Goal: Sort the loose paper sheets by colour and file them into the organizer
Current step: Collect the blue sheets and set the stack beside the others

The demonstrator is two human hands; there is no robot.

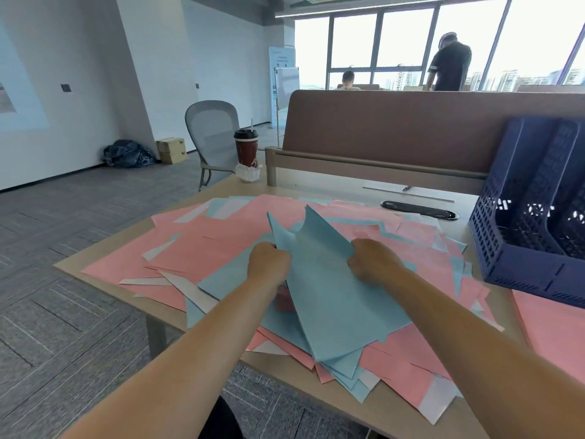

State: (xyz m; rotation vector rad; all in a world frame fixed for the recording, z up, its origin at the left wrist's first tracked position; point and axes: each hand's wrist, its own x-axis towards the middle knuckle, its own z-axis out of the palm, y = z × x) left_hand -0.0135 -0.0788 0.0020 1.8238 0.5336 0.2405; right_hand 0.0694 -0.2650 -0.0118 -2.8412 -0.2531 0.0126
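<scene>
A wide heap of loose pink sheets point(221, 245), mixed with blue and white ones, covers the desk. I hold a bundle of several blue sheets point(329, 299) above the heap, its far corners curling upward. My left hand point(269, 261) grips the bundle's left edge. My right hand point(373, 261) grips its right edge. The dark blue plastic organizer point(531, 213) stands at the right of the desk, and the slots I can see hold no paper.
A pink stack point(554, 331) lies in front of the organizer at the desk's right edge. A red coffee cup point(246, 150) stands at the far left corner beside a brown divider panel point(411, 128). A grey chair point(212, 137) stands beyond the desk. Two people are by the windows.
</scene>
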